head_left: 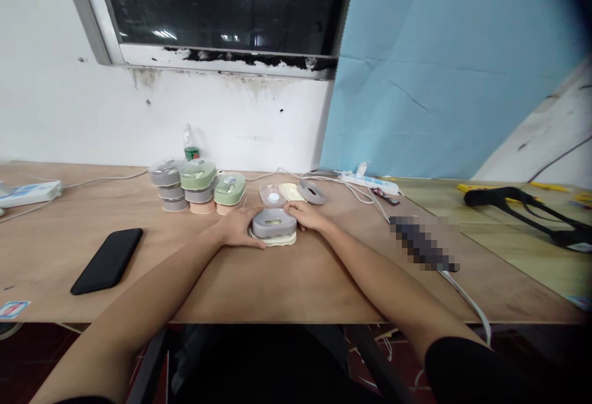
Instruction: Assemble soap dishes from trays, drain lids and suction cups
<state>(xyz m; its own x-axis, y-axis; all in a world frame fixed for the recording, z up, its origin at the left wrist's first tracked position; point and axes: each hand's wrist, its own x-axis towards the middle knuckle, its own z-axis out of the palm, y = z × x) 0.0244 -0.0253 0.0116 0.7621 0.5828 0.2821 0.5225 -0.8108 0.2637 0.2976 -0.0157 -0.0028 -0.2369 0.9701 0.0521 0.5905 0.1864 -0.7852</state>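
A grey oval plastic box point(274, 230), much like a soap box, rests on a cream-coloured piece point(280, 241) at the middle of the table. My left hand point(238, 226) grips its left side, thumb along the front and fingers behind. On the opposite side, my right hand point(305, 214) curls its fingers round the back right edge. A slotted opening shows in the box's top. Just behind lie a clear lid point(268, 193), a cream tray point(291, 191) and a grey slotted insert point(312, 193).
Stacked lidded boxes in grey point(166, 173), green point(230, 188) and peach point(202, 207) stand back left, near a plastic bottle point(189, 144). A black phone point(107, 261) lies at left. Power strips point(370, 182), cables, a blurred-out dark object point(423, 243) and a black strap point(522, 206) are rightward.
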